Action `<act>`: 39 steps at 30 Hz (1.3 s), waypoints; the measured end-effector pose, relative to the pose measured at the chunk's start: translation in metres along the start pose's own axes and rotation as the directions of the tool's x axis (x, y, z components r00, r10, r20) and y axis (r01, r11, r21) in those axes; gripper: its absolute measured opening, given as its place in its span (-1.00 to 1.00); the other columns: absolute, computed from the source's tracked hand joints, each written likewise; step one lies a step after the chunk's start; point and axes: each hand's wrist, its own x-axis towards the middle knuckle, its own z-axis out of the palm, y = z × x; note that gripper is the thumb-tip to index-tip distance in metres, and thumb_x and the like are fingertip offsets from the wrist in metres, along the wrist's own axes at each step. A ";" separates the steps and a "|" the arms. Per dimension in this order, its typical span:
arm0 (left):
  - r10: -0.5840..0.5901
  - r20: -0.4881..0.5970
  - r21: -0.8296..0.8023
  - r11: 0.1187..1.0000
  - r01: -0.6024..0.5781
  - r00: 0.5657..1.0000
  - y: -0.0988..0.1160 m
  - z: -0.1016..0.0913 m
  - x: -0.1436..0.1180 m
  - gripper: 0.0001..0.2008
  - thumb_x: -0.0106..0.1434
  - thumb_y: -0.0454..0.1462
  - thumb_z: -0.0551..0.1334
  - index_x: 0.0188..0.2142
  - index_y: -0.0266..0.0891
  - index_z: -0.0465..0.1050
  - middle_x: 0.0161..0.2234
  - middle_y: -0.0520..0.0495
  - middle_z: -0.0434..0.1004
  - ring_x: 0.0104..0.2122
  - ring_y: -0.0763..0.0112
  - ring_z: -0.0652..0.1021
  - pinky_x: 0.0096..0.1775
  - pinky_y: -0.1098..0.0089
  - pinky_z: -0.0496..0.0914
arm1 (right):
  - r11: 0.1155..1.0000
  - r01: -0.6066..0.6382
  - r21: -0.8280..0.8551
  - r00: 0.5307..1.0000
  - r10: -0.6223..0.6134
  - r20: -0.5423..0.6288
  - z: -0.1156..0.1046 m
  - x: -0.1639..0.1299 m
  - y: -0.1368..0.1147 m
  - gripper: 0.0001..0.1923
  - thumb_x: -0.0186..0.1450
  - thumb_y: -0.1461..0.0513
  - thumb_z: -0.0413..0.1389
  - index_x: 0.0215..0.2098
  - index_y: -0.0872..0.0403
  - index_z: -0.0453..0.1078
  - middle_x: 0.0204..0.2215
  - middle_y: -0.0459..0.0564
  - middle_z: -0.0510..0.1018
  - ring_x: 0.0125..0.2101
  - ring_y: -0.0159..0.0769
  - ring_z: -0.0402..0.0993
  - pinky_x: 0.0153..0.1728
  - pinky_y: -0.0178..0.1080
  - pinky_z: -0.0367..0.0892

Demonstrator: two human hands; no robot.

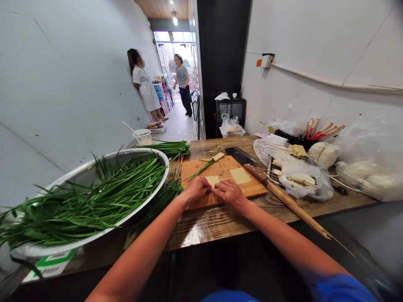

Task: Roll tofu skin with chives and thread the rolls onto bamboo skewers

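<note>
My left hand (197, 190) and my right hand (231, 195) are close together over the near part of a wooden cutting board (255, 191). The fingers of both are bent and pinched at the near edge of a thin, pale yellow tofu sheet (213, 180). My fingers hide that edge and anything under it. A second square tofu sheet (240, 176) lies flat to the right. Beyond my hands a small bundle of green chives (203, 167) with a pale end rests on the board. A cleaver (241, 156) lies behind the board's right side.
A large metal basin (165, 161) heaped with chives (103, 197) stands at left. Bamboo skewers (296, 207) lie to the right, near a plastic bag of white pieces (302, 178) and folded tofu sheets (297, 151). Two people (146, 86) (182, 82) stand towards the doorway.
</note>
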 end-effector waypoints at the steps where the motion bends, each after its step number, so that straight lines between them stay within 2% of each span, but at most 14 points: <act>1: -0.021 0.013 0.006 1.000 0.021 1.000 0.001 -0.001 0.000 -0.82 0.09 -0.38 0.18 -0.46 -0.27 0.59 -0.51 0.00 0.54 -0.46 0.48 0.45 -0.37 0.53 0.26 | 0.999 0.029 -0.031 1.000 -0.029 0.009 0.002 -0.002 -0.003 -0.78 0.35 0.29 -0.08 -0.15 0.09 0.38 -0.28 0.05 0.45 -0.22 -0.26 0.27 -0.14 -0.19 0.13; 4: -0.085 0.037 0.021 0.996 0.084 0.996 0.002 -0.004 0.001 -0.83 0.09 -0.35 0.20 -0.41 -0.28 0.60 -0.49 -0.03 0.57 -0.47 0.46 0.46 -0.41 0.52 0.24 | 0.996 0.039 -0.083 0.999 -0.037 0.028 0.009 -0.005 -0.005 -0.77 0.34 0.30 -0.09 -0.13 0.12 0.38 -0.31 0.05 0.45 -0.23 -0.25 0.26 -0.09 -0.16 0.11; 7: -0.125 0.040 -0.004 0.992 0.125 0.991 0.001 -0.006 0.001 -0.83 0.09 -0.33 0.22 -0.36 -0.28 0.60 -0.46 -0.05 0.59 -0.48 0.44 0.47 -0.41 0.51 0.25 | 0.998 0.021 -0.065 0.999 -0.020 0.025 0.014 -0.004 -0.001 -0.76 0.35 0.30 -0.09 -0.13 0.12 0.38 -0.33 0.05 0.45 -0.24 -0.25 0.27 -0.08 -0.16 0.11; 13: -0.179 -0.019 -0.080 0.981 0.177 0.984 -0.007 -0.005 -0.002 -0.81 0.07 -0.34 0.23 -0.32 -0.26 0.59 -0.42 0.00 0.61 -0.46 0.45 0.50 -0.39 0.51 0.30 | 0.999 -0.032 -0.008 0.999 0.033 0.022 0.020 0.002 0.006 -0.80 0.34 0.28 -0.06 -0.25 0.11 0.41 -0.40 0.01 0.46 -0.30 -0.29 0.28 -0.11 -0.20 0.12; 19: -0.073 -0.133 -0.030 0.997 0.070 0.988 -0.009 0.005 -0.009 -0.81 0.14 -0.39 0.18 -0.33 -0.20 0.58 -0.39 -0.01 0.60 -0.41 0.44 0.50 -0.35 0.49 0.29 | 0.999 -0.037 0.031 0.990 0.032 0.139 0.015 0.013 0.014 -0.86 0.26 0.25 0.05 -0.36 0.13 0.44 -0.41 0.01 0.47 -0.32 -0.31 0.31 -0.24 -0.26 0.14; 24: 0.160 -0.135 0.250 0.960 -0.122 0.978 -0.001 0.011 -0.017 -0.77 0.24 -0.37 0.11 -0.39 -0.24 0.55 -0.49 -0.05 0.52 -0.43 0.41 0.44 -0.32 0.42 0.25 | 0.999 0.033 0.037 0.962 -0.042 0.269 0.012 0.022 0.023 -0.78 0.27 0.30 -0.01 -0.42 0.12 0.46 -0.45 0.01 0.47 -0.40 -0.35 0.31 -0.33 -0.29 0.12; 27: 0.234 -0.142 0.401 0.902 -0.160 0.962 0.007 0.011 -0.022 -0.78 0.27 -0.32 0.09 -0.38 -0.26 0.53 -0.46 -0.08 0.47 -0.38 0.37 0.39 -0.27 0.37 0.23 | 0.998 0.038 0.052 0.946 -0.052 0.320 0.013 0.026 0.025 -0.80 0.25 0.31 0.00 -0.42 0.13 0.47 -0.45 0.01 0.47 -0.42 -0.36 0.31 -0.35 -0.30 0.13; 32: 0.223 -0.163 0.490 0.864 -0.117 0.961 0.012 0.012 -0.028 -0.80 0.26 -0.26 0.14 -0.41 -0.23 0.52 -0.44 -0.07 0.42 -0.33 0.33 0.35 -0.27 0.34 0.19 | 0.996 0.049 0.077 0.937 -0.072 0.341 0.011 0.029 0.026 -0.76 0.25 0.31 -0.01 -0.47 0.15 0.47 -0.46 0.02 0.47 -0.43 -0.37 0.31 -0.37 -0.31 0.12; 39: 0.182 -0.182 0.410 0.907 -0.094 0.966 0.004 0.019 -0.023 -0.74 0.28 -0.27 0.11 -0.45 -0.24 0.53 -0.50 -0.05 0.43 -0.40 0.40 0.35 -0.30 0.38 0.18 | 0.996 -0.008 0.086 0.944 -0.021 0.331 -0.003 0.028 0.021 -0.74 0.29 0.25 -0.01 -0.43 0.12 0.49 -0.39 0.00 0.46 -0.39 -0.37 0.30 -0.35 -0.31 0.10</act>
